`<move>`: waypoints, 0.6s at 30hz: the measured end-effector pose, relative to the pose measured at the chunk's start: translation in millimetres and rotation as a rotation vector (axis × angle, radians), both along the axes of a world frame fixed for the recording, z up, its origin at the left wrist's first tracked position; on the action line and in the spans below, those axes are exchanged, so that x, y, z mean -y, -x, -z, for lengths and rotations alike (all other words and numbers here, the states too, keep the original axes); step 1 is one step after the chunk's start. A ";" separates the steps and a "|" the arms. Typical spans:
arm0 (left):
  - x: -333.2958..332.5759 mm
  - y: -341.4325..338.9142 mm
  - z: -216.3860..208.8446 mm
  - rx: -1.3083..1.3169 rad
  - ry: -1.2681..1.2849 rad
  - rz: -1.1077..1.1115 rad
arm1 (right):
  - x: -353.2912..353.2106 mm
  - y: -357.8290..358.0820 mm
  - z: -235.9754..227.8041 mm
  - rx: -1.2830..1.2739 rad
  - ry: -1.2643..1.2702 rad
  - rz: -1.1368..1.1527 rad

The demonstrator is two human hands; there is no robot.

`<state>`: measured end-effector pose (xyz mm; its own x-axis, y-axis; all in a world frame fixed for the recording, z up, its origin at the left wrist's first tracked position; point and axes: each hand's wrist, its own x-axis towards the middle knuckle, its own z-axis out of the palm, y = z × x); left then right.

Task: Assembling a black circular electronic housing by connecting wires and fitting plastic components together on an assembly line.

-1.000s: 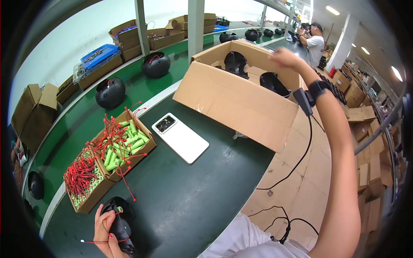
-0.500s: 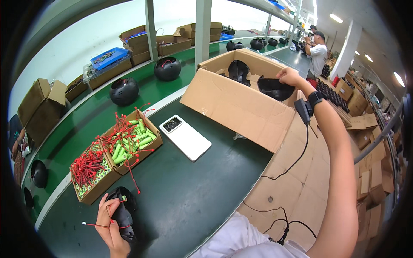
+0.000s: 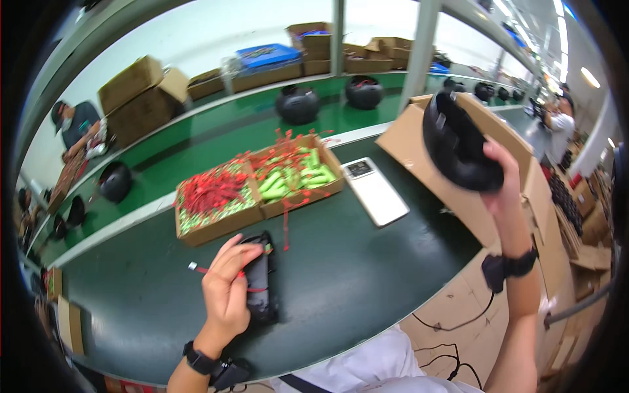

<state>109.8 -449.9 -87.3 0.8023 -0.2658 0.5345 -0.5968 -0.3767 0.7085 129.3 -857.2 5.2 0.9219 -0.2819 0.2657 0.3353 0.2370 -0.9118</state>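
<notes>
shell of curved black plastic (image 3: pixel 468 171) extends up and left of the right hand (image 3: pixel 503 183), which grips its lower right edge before a cardboard box (image 3: pixel 414 154); the left hand (image 3: pixel 226 285), curled, holds a black casing (image 3: pixel 261 285) just to its right, over the dark green table (image 3: pixel 354 281)

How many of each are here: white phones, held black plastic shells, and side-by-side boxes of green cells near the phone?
White smartphone: 1
Black plastic shells, one in left hand, one in right hand: 2
Open cardboard boxes of green battery cells: 2
Total: 5
</notes>
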 end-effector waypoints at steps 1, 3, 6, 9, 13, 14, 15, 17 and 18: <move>-1.1 0.8 -1.2 0.010 -0.015 -0.011 | -39.2 12.8 1.0 -0.057 0.048 -0.078; 1.1 -0.1 -1.8 0.032 -0.014 0.010 | -70.8 25.4 23.9 0.120 0.771 -0.041; -1.5 -0.7 4.9 0.058 -0.001 0.030 | -131.9 48.9 49.0 0.336 1.455 -0.009; 3.5 -0.6 2.8 0.071 -0.016 0.100 | -159.0 66.5 60.6 0.379 1.358 -0.297; 3.0 2.8 0.2 0.071 -0.024 0.108 | -165.1 56.3 67.0 0.484 1.181 -0.595; 0.1 3.5 1.1 0.064 -0.034 0.123 | -165.4 51.6 80.2 0.516 1.134 -0.440; -1.7 2.6 1.7 0.056 -0.026 0.128 | -165.0 46.3 86.0 0.549 1.086 -0.283; -3.4 1.3 1.9 0.056 -0.038 0.140 | -164.8 36.5 80.9 0.325 0.977 -0.354; -3.1 1.0 1.0 0.029 -0.043 0.162 | -162.2 30.2 86.4 0.251 0.899 -0.501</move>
